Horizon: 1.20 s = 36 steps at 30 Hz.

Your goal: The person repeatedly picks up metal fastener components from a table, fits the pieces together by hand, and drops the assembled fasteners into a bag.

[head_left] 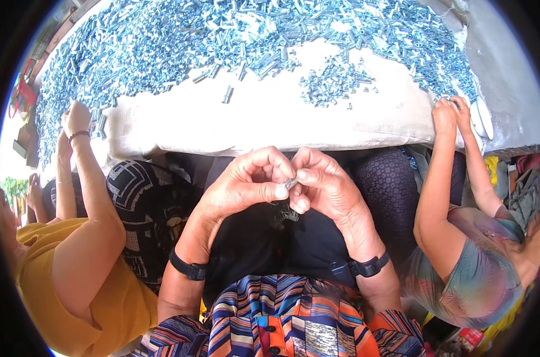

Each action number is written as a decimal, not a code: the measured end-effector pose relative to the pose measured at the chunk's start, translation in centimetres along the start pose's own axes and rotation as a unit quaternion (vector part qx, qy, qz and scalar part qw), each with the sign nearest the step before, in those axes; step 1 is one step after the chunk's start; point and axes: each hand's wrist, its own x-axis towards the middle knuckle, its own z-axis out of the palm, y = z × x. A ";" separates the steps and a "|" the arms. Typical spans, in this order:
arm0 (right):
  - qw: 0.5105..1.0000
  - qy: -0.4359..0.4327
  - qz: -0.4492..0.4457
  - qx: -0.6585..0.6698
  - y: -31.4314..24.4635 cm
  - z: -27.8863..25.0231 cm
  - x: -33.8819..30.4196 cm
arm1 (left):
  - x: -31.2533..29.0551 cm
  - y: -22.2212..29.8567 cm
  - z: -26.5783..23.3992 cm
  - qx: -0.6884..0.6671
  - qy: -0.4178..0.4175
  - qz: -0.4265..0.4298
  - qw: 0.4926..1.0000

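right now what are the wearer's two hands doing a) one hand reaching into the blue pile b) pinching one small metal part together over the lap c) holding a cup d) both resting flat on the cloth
b: the left hand and right hand meet fingertip to fingertip on a small metal part above the lap, short of the pile of bluish metal pieces.

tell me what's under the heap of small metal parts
A pale cloth lies under the metal parts, bare along its near edge. Whatever is beneath the cloth is covered.
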 end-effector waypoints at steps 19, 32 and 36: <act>0.887 0.186 -0.143 -0.398 -4.0 -2.5 -0.7 | 10.6 0.0 -3.2 0.674 0.221 0.150 0.689; 0.416 0.357 -0.266 -0.793 -14.4 -8.4 9.2 | 13.5 -0.3 -3.2 0.696 0.228 0.105 0.673; 0.388 0.383 -0.134 -0.827 -15.8 -8.4 11.0 | 12.6 0.2 -3.6 0.675 0.221 0.124 0.693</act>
